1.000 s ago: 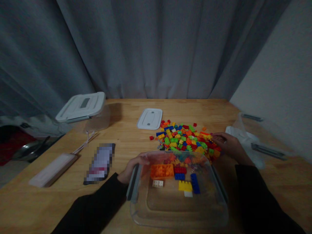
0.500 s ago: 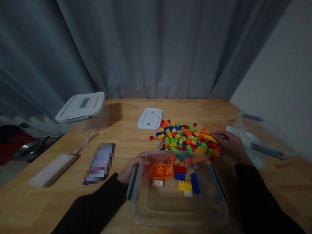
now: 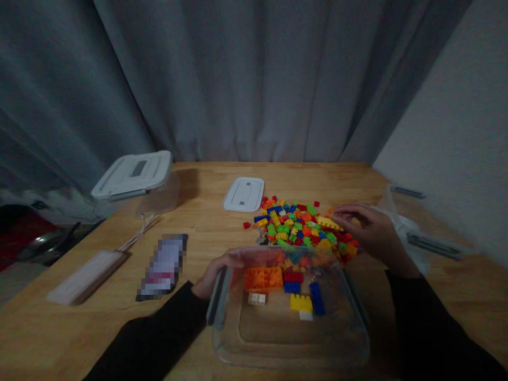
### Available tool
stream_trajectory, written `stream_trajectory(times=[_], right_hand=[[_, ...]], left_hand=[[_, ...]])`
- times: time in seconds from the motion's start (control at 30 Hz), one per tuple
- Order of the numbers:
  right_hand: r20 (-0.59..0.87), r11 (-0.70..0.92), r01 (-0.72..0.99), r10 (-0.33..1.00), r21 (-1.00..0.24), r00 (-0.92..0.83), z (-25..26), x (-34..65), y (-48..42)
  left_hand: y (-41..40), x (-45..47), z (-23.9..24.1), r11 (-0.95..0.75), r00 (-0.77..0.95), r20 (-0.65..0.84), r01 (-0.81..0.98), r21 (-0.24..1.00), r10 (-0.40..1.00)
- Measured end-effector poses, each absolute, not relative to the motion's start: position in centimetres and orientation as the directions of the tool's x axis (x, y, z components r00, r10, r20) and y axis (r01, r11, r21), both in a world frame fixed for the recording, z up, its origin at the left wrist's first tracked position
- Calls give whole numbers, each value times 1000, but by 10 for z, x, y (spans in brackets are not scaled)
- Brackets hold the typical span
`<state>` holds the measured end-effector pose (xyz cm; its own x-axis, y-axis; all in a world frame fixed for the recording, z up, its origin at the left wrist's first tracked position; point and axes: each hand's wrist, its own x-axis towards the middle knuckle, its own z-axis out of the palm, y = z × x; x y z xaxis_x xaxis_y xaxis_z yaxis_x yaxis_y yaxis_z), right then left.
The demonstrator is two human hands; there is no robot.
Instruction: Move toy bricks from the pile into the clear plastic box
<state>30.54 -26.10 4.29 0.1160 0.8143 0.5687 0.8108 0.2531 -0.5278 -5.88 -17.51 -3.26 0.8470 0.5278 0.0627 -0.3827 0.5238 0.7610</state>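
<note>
My left hand (image 3: 219, 271) is closed on the left rim of a clear plastic box (image 3: 293, 352), thumb side toward its far corner. Inside the box lie an orange brick (image 3: 264, 279), a white brick (image 3: 257, 299), a yellow brick (image 3: 301, 302) and a few red and blue ones. Beyond the box spreads a pile of colourful toy bricks (image 3: 296, 226). At the pile's right side, my right hand (image 3: 367, 230) pinches the end of a long yellow toy brick (image 3: 327, 222); its fingertips partly hide the contact.
A white lid (image 3: 244, 194) lies behind the pile. On the left are a lidded box (image 3: 133, 172), a phone (image 3: 163, 266) and a pale oblong case (image 3: 87, 276) with a strap. Another clear box with grey clips (image 3: 434, 246) stands right, beside my right forearm.
My right hand has shifted slightly left over the pile, and the yellow toy brick has moved left with it. My left hand and the box stay nearly still.
</note>
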Motion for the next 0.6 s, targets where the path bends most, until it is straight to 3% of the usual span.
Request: stream_trajectory(times=[0.1,0.2,0.3,0.6], right_hand=[[526,382,763,848,-521,-66,76,274,-267],[369,499,707,862,-501,-347,98,242,-271],[192,549,612,813,-569,-550,102,215,-270],[18,591,474,637,-653,-770,53,179,-256]], left_hand=[[-177,-56,-27,522,858,49,-355,776,511],[-178,-54,-21,514,877,58,-332,791,477],[-177,-54,-22,512,881,73,-337,790,467],[-176,-57,-30,511,868,88,-366,778,488]])
